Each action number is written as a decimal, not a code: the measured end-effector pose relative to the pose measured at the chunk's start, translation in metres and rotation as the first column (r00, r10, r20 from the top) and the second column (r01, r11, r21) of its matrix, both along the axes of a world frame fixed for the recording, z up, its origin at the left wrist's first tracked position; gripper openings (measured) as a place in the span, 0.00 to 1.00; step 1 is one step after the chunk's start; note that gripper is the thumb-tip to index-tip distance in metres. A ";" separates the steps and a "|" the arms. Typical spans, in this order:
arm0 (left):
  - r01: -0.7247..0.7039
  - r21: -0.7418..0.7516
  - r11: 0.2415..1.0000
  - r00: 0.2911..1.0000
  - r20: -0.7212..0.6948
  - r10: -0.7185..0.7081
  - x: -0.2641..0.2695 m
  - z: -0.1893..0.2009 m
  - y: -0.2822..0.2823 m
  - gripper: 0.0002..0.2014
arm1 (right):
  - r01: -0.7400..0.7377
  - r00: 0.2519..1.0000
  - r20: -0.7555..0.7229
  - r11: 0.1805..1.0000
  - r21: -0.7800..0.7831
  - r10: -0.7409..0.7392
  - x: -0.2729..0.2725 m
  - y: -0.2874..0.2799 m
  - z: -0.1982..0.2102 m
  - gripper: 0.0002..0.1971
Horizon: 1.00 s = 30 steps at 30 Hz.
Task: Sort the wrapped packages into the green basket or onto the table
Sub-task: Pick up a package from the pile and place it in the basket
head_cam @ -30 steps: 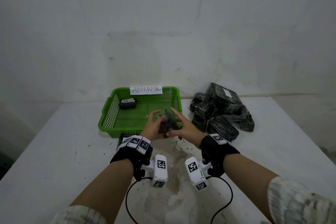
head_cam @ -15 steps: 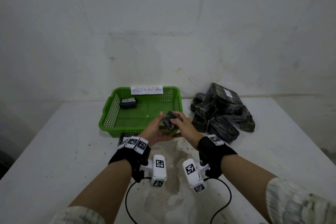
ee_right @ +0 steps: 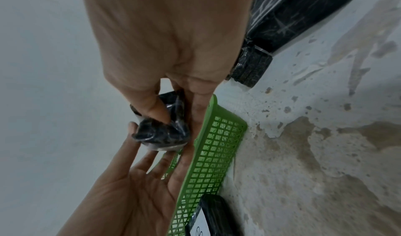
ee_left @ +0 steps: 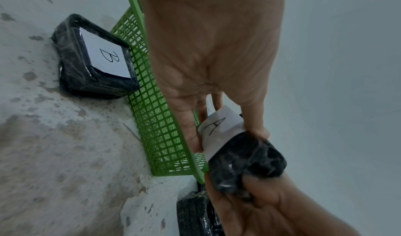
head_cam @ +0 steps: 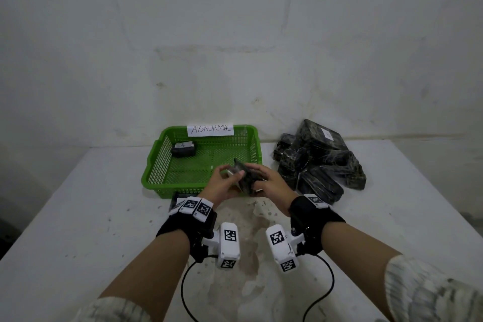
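While both hands turn package up for label check: B package (ee_left: pixel 95 59) on surface, touching green basket (head_cam: pixel 156 164) near wall. One package (head_cam: pixel 183 149) inside basket under ABNORMAL sign (head_cam: pixel 210 130). Left hand (head_cam: pixel 222 185) pinches held package (head_cam: pixel 245 177) at A label; right hand (head_cam: pixel 271 184) pinches dark end, above basket's near rim. Unsorted pile (head_cam: pixel 321 162) right, count unclear.

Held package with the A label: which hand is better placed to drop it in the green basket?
Probably left. The left hand pinches the package at its A label, directly over the green basket, where another A package lies. The right hand grips its far end, nearer the pile.
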<state>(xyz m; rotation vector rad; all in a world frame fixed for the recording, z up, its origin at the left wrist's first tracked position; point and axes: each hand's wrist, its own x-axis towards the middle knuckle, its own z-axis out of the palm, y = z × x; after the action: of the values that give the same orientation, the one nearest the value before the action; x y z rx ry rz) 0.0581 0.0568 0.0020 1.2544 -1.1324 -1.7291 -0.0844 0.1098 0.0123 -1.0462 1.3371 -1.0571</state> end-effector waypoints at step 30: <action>0.232 -0.415 0.880 0.952 0.281 -0.119 -0.007 0.016 0.007 0.10 | 0.152 0.812 0.538 0.973 0.176 -0.225 0.002 0.000 -0.001 0.15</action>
<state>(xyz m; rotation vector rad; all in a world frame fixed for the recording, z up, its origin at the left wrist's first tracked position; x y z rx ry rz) 0.0510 0.0638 0.0181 1.1193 -1.7264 -1.3447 -0.0825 0.1093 0.0114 -0.4520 1.0164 -1.2866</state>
